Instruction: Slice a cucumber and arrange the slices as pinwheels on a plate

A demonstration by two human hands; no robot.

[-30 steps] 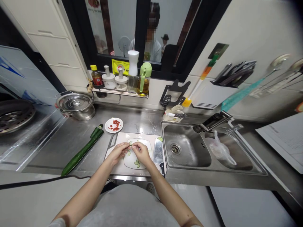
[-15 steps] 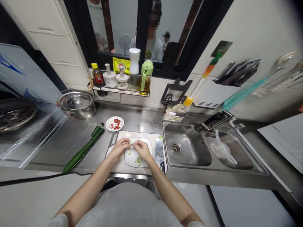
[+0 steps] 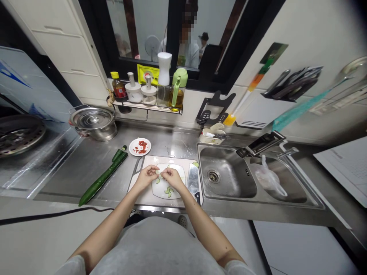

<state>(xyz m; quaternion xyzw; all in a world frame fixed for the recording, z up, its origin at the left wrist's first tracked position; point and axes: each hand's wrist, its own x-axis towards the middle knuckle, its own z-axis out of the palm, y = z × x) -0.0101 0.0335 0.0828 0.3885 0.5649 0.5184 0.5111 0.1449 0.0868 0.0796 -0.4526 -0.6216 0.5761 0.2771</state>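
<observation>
My left hand (image 3: pixel 147 174) and my right hand (image 3: pixel 171 177) meet over a white plate (image 3: pixel 177 170) that lies on a pale cutting board (image 3: pixel 149 196). Both hands pinch a thin cucumber slice (image 3: pixel 158 173) between their fingertips. Several more cucumber slices (image 3: pixel 168 190) lie on the plate below. A cleaver (image 3: pixel 193 180) rests flat on the board's right side, just beside my right hand. A long green cucumber (image 3: pixel 101 181) lies on the steel counter to the left of the board.
A small dish of chopped red chilli (image 3: pixel 140 146) sits behind the board. A steel pot (image 3: pixel 93 123) stands at the back left, a condiment rack (image 3: pixel 149 93) on the wall. The sink (image 3: pixel 226 179) lies right, a plastic bag (image 3: pixel 268 179) in its second basin. A person stands behind the window.
My hands stay pinched together over the plate and barely move. The view has tilted slightly, so everything sits a little higher in the frame.
</observation>
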